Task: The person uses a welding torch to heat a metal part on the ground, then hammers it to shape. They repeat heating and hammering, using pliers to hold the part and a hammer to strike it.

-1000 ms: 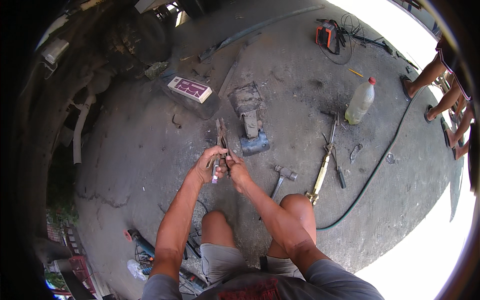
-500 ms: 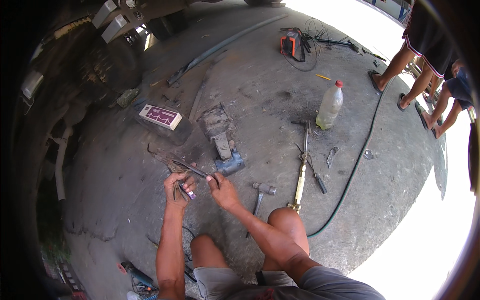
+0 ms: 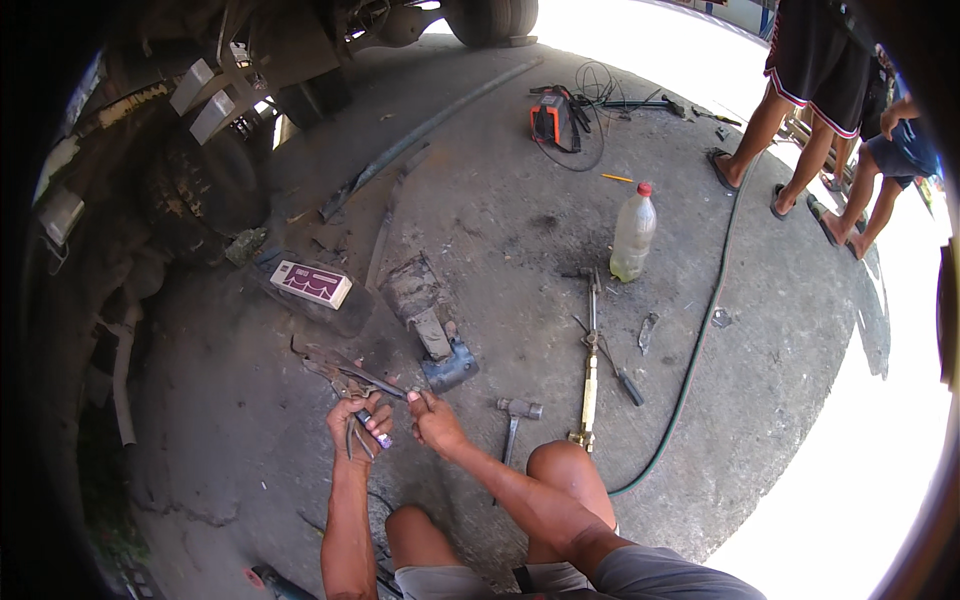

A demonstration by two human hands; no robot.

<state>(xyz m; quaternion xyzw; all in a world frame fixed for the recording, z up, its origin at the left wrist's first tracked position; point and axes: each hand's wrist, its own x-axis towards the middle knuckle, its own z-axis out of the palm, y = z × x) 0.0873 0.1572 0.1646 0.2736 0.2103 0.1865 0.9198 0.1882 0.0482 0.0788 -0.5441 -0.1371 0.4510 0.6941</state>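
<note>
My left hand (image 3: pixel 358 422) is closed round worn pliers (image 3: pixel 352 384), their handles sticking out below the fingers. A small purple-and-white object (image 3: pixel 383 440) shows between its fingers, its kind unclear. With a closed grip my right hand (image 3: pixel 436 424) holds the near end of a dark slim bar (image 3: pixel 378 380), which reaches across to the jaws. What the jaws hold, if anything, cannot be made out. Just beyond lies a rusty metal piece (image 3: pixel 412 288) with a blue-grey block (image 3: pixel 452 366) at its near end. A hammer (image 3: pixel 520 408) rests beside my right forearm.
To the right lie a brass cutting torch (image 3: pixel 590 390) and a green hose (image 3: pixel 690 385); a red-capped bottle (image 3: pixel 634 235) stands beyond. A purple-and-white box (image 3: pixel 311 284) sits at left. Farther off are an orange-black machine (image 3: pixel 556 122), a long pipe (image 3: pixel 430 128), a truck wheel (image 3: pixel 480 20) and bystanders' legs (image 3: pixel 800 150).
My view has shifted, so the floor items appear farther left and more of the truck shows. Both hands keep their grips, close together as before.
</note>
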